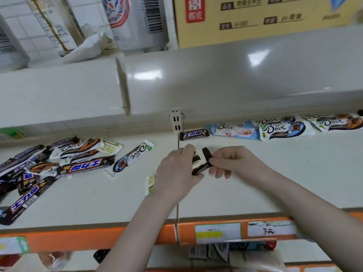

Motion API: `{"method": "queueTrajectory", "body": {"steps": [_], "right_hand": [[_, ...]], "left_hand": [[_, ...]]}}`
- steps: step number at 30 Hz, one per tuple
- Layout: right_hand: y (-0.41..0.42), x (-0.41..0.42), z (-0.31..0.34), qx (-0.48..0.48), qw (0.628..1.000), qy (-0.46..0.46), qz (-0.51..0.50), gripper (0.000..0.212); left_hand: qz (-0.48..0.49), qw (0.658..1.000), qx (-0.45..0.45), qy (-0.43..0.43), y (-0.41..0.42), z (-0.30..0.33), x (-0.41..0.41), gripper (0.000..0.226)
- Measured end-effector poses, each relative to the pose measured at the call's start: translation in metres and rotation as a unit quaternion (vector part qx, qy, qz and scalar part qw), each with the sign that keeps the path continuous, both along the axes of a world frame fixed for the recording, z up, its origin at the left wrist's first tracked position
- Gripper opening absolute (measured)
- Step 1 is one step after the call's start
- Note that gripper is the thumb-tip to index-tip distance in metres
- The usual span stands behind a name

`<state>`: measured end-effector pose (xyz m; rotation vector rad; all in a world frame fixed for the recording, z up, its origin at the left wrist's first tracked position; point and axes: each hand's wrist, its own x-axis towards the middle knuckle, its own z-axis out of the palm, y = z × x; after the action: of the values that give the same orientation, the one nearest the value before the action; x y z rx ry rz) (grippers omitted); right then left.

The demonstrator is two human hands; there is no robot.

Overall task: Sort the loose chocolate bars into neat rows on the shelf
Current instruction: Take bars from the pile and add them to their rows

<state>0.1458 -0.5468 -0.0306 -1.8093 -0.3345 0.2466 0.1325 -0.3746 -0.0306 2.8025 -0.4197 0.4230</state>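
Note:
Both hands meet over the middle of the white shelf [255,183]. My left hand [176,169] and my right hand [225,161] both grip one dark-wrapped chocolate bar [200,161], each at one end. A loose pile of Snickers and Dove bars [49,165] lies on the shelf's left half. One white Dove bar [133,158] lies apart from the pile, tilted. At the back right, a single Snickers bar [194,134] lies beside a row of Dove bars [282,127]. A pale wrapper [150,183] shows partly under my left wrist.
An orange price rail [117,236] with paper labels runs along the shelf's front edge. The upper shelf's white front [216,81] overhangs the back. A bracket [176,120] stands at the back centre. Bags and a cardboard box [255,18] sit above.

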Motion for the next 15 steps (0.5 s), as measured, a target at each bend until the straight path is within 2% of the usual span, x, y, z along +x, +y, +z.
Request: {"method": "queueTrajectory", "body": {"steps": [5,10,15], "right_hand": [[-0.048,-0.007,-0.002,0.041,0.998,0.037,-0.001,0.013],[-0.130,-0.014,0.002,0.094,0.991,0.084,-0.048,0.017],[-0.197,-0.017,0.001,0.155,0.977,0.107,-0.102,0.019]], "left_hand": [[-0.007,0.999,-0.027,0.029,-0.043,-0.002,-0.009,0.048],[0.001,0.995,-0.075,0.058,-0.089,-0.002,-0.021,0.044],[0.017,0.993,-0.104,0.053,-0.133,-0.003,-0.026,0.047]]}}
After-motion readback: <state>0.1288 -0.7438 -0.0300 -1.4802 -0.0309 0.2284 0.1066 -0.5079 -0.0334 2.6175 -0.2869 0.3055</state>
